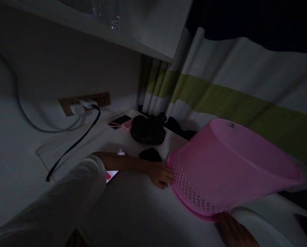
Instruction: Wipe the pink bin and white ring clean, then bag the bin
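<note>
A pink plastic basket (227, 164) with a perforated rim is tipped on its side, its bottom pointing up and to the right. My left hand (160, 174) reaches across the white surface and touches the basket's rim, fingers curled at its edge. My right hand (233, 230) is under the basket's lower rim at the bottom of the view, its fingers hidden by the basket. A small dark cloth (150, 154) lies just behind my left hand.
A bigger black bundle (148, 129) sits near the corner, beside a dark phone (120, 120) with a pink strap. A lit screen (111, 175) shows under my left arm. A black cable (76, 144) runs from the wall sockets (84, 103). A striped curtain (220, 92) hangs behind.
</note>
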